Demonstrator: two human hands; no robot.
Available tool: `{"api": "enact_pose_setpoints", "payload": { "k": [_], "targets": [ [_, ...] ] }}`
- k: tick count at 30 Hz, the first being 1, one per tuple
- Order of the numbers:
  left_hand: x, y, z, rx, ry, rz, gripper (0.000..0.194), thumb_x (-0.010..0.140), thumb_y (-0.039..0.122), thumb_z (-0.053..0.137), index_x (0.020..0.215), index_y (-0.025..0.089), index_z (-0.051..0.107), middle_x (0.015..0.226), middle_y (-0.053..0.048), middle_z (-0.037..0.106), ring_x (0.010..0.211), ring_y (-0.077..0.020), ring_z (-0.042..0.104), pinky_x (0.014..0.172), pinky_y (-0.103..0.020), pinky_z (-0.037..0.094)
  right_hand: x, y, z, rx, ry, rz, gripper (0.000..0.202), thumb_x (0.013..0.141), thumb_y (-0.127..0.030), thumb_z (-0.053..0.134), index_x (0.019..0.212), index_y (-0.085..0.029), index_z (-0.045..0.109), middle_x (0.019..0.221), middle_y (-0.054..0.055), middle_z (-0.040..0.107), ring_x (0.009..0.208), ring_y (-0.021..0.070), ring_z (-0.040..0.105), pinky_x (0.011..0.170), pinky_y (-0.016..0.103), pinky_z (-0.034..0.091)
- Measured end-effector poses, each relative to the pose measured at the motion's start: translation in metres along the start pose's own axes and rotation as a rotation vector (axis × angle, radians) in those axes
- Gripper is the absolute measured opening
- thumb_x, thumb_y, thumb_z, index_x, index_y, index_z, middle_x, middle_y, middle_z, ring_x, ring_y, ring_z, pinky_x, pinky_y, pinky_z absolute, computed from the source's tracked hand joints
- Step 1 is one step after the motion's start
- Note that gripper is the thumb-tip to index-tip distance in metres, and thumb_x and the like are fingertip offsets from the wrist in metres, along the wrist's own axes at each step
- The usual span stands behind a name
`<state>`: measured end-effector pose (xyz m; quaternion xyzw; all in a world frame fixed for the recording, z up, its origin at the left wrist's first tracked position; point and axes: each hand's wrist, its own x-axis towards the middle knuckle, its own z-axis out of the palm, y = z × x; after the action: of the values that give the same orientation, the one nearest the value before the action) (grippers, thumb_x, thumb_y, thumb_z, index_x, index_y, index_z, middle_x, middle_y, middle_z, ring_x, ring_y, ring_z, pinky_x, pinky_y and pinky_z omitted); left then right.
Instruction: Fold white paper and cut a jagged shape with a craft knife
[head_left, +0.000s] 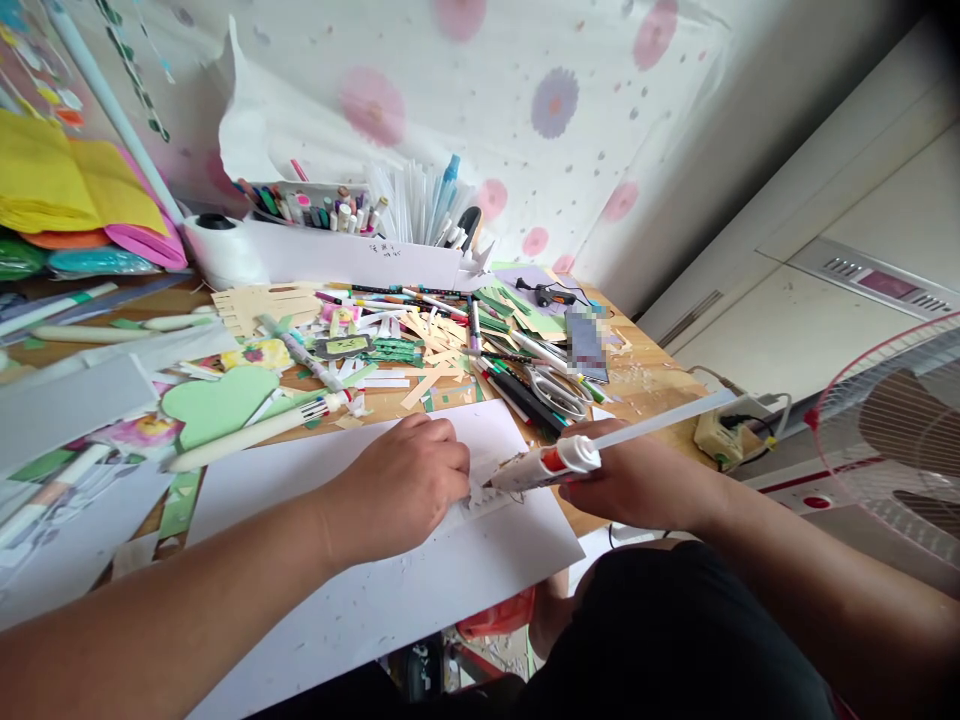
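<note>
A large white sheet (330, 590) lies at the table's front edge. On it my left hand (409, 485) is closed, fingers curled down at a small whitish piece (487, 508); what the fingertips pinch is too hidden to make out. My right hand (619, 480) is wrapped round a white glue gun (544, 465) with an orange-red part. The gun's nozzle points left at the small piece, close to my left fingers. A long translucent glue stick (660, 418) sticks out of the gun's back end toward the upper right.
Paper strips (435, 340), markers and scissors (559, 390) clutter the table behind the sheet. A green paper heart (217, 405) lies left. Farther back stand a pen box (337, 255) and thread spool (225, 255). A fan (892, 440) and power strip (724, 435) are at right.
</note>
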<state>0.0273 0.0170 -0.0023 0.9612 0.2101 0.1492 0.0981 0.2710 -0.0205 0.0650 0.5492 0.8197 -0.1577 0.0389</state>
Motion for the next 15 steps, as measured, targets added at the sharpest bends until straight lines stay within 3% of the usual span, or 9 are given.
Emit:
{"api": "enact_pose_setpoints", "payload": {
  "k": [4, 9, 15],
  "targets": [
    [-0.001, -0.003, 0.001, 0.008, -0.008, 0.007, 0.032, 0.070, 0.000, 0.053, 0.079, 0.026, 0.069, 0.082, 0.000, 0.067, 0.086, -0.0208, 0.050, 0.080, -0.038, 0.036, 0.005, -0.014, -0.004, -0.023, -0.016, 0.020, 0.006, 0.066, -0.013, 0.054, 0.067, -0.019, 0.054, 0.070, 0.001, 0.058, 0.063, 0.0146, 0.053, 0.058, 0.024, 0.039],
    [-0.002, -0.005, 0.002, 0.028, -0.005, 0.024, 0.029, 0.069, 0.005, 0.054, 0.080, 0.026, 0.069, 0.082, 0.002, 0.067, 0.084, -0.0206, 0.049, 0.079, -0.040, 0.035, 0.008, -0.026, -0.008, -0.048, -0.037, 0.124, 0.005, 0.067, -0.015, 0.052, 0.068, -0.019, 0.050, 0.071, 0.002, 0.060, 0.060, 0.0139, 0.052, 0.053, 0.023, 0.036],
    [-0.003, -0.004, 0.000, 0.044, -0.008, 0.043, 0.019, 0.071, 0.010, 0.054, 0.074, 0.023, 0.067, 0.076, 0.000, 0.067, 0.085, -0.0216, 0.051, 0.081, -0.042, 0.034, 0.010, -0.027, -0.010, -0.131, -0.073, 0.096, 0.005, 0.066, -0.015, 0.051, 0.068, -0.019, 0.051, 0.073, 0.002, 0.061, 0.063, 0.0148, 0.052, 0.057, 0.024, 0.036]
  ]
}}
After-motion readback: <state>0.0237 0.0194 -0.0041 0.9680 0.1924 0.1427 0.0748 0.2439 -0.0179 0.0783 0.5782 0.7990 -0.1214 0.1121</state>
